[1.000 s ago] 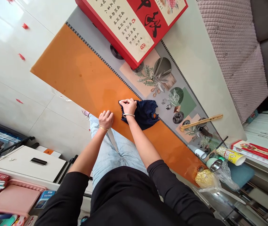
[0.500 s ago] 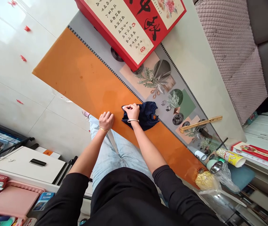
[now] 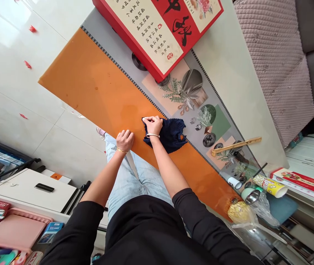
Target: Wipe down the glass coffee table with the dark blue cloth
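A dark navy cloth (image 3: 173, 135) with ragged edges lies bunched across the orange part of the tabletop and its patterned border. My right hand (image 3: 153, 125), a bangle at its wrist, rests on the cloth's left side and pinches its upper left corner between thumb and fingers. To the left of the cloth, apart from it, my left hand (image 3: 125, 140) leans on the table's near edge. Its fingers are curled in, with no object visible in them. Both hands touch the orange tabletop area (image 3: 104, 95) or what lies on it.
A large red gift box (image 3: 157, 44) stands on the far side of the table. To the right lie a wooden stick (image 3: 236, 145), a white cup (image 3: 234, 182), a yellow popcorn cup (image 3: 274, 187), a metal-lined mug (image 3: 250, 195) and a plastic bag (image 3: 264, 208).
My right hand has moved slightly left and up, with the cloth's pinched corner. My left hand stays at the table edge. The view has shifted a little.
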Available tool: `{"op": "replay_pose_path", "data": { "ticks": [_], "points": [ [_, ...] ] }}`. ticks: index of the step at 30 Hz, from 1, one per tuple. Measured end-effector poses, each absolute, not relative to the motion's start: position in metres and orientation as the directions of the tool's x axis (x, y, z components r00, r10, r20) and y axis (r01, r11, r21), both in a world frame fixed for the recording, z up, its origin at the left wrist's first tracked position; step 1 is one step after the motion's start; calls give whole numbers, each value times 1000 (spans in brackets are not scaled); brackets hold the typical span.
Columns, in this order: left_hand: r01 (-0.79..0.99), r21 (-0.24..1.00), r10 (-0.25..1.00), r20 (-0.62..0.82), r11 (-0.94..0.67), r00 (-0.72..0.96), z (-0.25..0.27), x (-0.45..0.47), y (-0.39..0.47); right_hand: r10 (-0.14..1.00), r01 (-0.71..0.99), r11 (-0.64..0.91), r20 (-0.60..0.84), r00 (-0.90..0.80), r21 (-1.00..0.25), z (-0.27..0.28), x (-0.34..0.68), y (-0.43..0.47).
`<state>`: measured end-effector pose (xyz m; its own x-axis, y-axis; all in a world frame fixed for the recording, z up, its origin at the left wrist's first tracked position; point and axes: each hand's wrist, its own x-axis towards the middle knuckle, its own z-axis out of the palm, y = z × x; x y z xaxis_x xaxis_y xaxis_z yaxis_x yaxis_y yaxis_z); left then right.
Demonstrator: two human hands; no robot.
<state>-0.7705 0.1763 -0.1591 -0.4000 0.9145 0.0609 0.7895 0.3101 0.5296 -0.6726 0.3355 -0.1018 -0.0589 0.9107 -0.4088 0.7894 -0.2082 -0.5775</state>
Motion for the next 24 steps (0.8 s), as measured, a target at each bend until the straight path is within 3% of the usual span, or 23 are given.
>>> {"op": "replay_pose_path", "data": {
  "ticks": [4,9,15,18,24],
  "points": [
    [793,524,915,59,312,-398,-158,-770,177,906,785,-153,-403,-130,-600,-100,-659,330],
    [755,571,907,41,324,-420,-161,-769,176,911,794,-195,-406,-70,-576,-101,-651,324],
    [759,560,913,12,332,-408,-160,-770,175,909,785,-126,-388,-154,-607,-101,-650,323],
    [747,568,910,-11,346,-414,-159,-770,176,911,797,-153,-395,-115,-584,-101,-649,321],
    [786,530,912,56,318,-406,-160,-770,176,907,788,-142,-398,-139,-599,-101,-651,323]
  ]
}}
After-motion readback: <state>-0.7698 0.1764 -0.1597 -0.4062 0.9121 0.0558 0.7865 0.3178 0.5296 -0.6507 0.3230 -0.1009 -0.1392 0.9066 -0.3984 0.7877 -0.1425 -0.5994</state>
